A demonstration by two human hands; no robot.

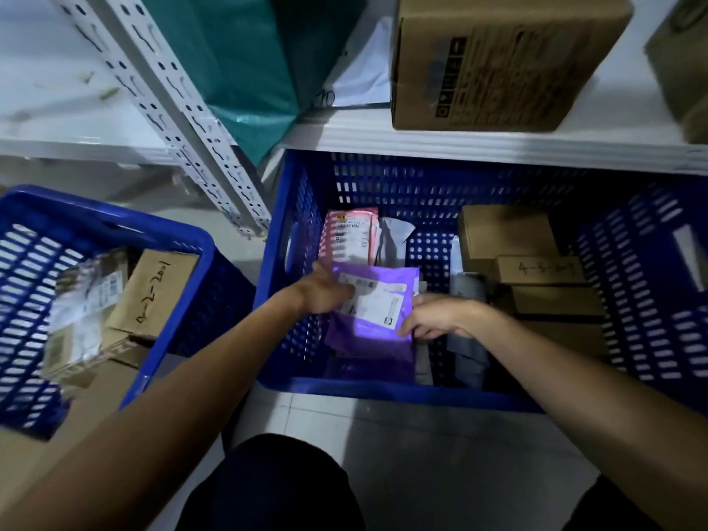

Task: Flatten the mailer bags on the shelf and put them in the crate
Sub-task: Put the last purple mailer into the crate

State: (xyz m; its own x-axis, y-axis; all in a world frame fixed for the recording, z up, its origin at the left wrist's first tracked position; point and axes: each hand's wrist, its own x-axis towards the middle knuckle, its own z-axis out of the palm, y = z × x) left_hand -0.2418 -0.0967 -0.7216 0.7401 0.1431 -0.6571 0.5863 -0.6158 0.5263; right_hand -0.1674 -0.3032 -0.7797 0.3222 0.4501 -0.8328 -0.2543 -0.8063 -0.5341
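Note:
A purple mailer bag (373,331) with a white label lies inside the big blue crate (383,390) on the floor, under the white shelf (459,145). My left hand (325,291) grips its upper left corner. My right hand (433,316) pinches its right edge beside the label. Behind it in the crate stands a pink mailer bag (348,235) next to a grey one (394,233). On the shelf above, a teal mailer bag (249,70) leans against the upright, with a white bag (364,74) to its right.
Brown boxes (536,270) fill the crate's right half, with grey bags (467,300) beside them. A second blue crate (115,231) with boxes sits at left. A large cardboard box (494,59) stands on the shelf. A perforated white shelf post (184,120) runs diagonally. My knees are at the bottom.

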